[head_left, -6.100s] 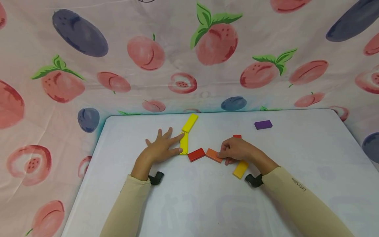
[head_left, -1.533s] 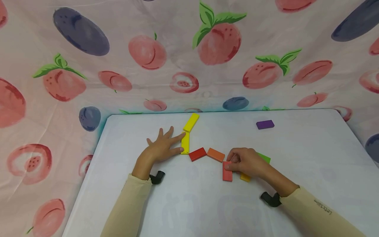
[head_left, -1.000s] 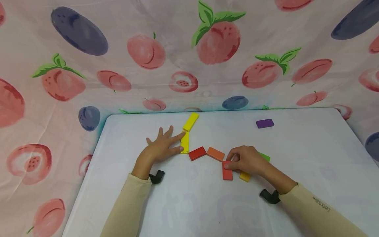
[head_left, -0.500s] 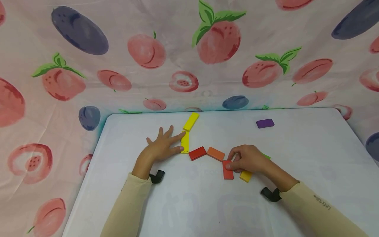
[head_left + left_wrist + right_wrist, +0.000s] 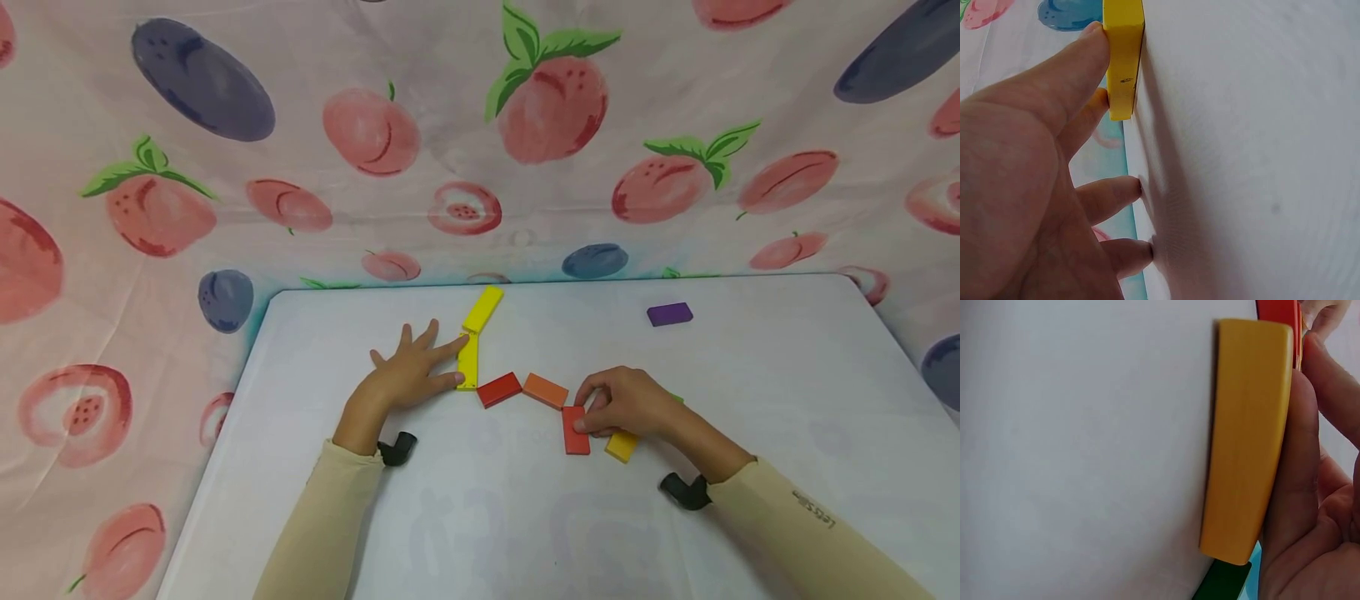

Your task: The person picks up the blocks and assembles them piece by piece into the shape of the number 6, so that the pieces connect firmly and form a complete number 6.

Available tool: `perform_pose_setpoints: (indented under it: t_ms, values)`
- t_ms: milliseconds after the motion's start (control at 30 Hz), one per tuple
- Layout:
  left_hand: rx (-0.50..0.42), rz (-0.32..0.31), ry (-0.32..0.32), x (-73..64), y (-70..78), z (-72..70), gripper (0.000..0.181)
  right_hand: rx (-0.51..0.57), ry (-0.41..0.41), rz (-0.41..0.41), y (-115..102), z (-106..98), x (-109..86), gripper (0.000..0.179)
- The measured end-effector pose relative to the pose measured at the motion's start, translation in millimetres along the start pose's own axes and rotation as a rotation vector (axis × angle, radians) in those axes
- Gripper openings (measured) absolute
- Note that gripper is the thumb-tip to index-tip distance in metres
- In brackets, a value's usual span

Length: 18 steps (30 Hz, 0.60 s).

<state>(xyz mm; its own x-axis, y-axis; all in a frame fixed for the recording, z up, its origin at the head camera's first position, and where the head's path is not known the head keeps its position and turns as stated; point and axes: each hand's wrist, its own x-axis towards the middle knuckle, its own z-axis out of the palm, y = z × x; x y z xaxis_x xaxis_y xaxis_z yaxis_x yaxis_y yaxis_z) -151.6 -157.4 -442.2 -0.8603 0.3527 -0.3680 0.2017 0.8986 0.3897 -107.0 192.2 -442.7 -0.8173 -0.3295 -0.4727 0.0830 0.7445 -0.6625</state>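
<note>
My left hand (image 5: 408, 373) rests with spread fingers, thumb and index fingertip touching a yellow domino block (image 5: 468, 362). Past that block's far end slants a second yellow block (image 5: 483, 310). A dark red block (image 5: 499, 390) and an orange block (image 5: 545, 391) continue the line to the right. At the orange one's right end lies a light red block (image 5: 576, 442), pinched by my right hand (image 5: 630, 400) near its far end. Beside that hand lies an amber block (image 5: 622, 446), large in the right wrist view. A green block (image 5: 1225, 581) is mostly hidden by the hand.
A purple block (image 5: 670, 314) lies apart at the back right of the white table (image 5: 480, 517). Behind the table's far edge hangs a fruit-print cloth (image 5: 465, 125). Each wrist carries a small black camera mount (image 5: 397, 449).
Since the oldest frame, my right hand has gone from the orange block to the light red one, now lying lengthwise beside the orange block's end. Lately it shifted slightly, covering more green. My left hand stays.
</note>
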Motion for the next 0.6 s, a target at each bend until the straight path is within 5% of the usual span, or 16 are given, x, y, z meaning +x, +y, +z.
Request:
perform_pose_setpoints:
  t_ms: [600]
  values:
    - [0.01, 0.007, -0.002, 0.0, 0.6, -0.1, 0.069, -0.001, -0.01, -0.032, 2.1, -0.4, -0.2, 0.027]
